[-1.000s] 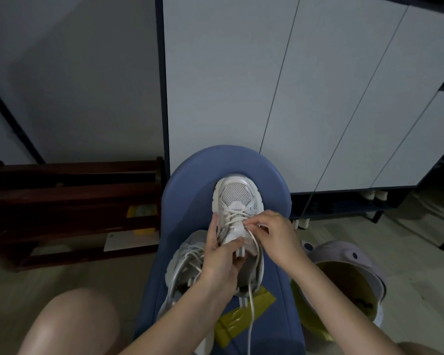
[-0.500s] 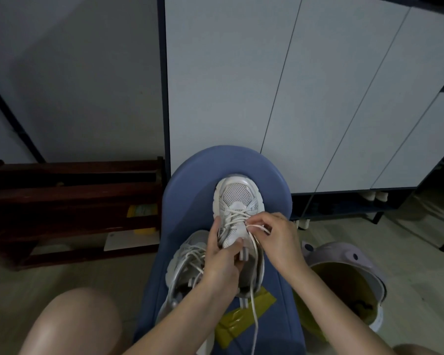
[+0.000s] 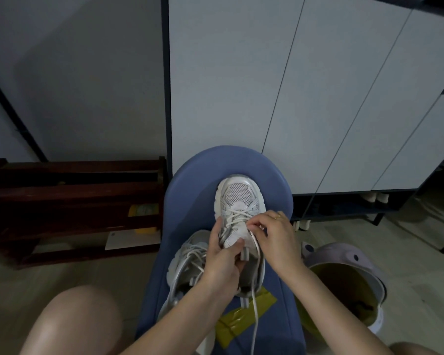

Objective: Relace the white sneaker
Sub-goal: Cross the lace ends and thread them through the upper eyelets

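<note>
Your left hand (image 3: 222,262) grips the white sneaker's (image 3: 239,203) tongue while your right hand (image 3: 273,234) pinches its lace (image 3: 254,298). The lavender bin (image 3: 354,260) beside you holds a yellow-green liner.

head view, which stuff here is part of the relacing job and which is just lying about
Part of the job:
- white sneaker on the blue stool
- its lace, loose end trailing down
- left hand gripping the tongue
- right hand pinching the lace

Just lying about:
- second sneaker
- yellow packet
- lilac bin
- wooden rack
</note>
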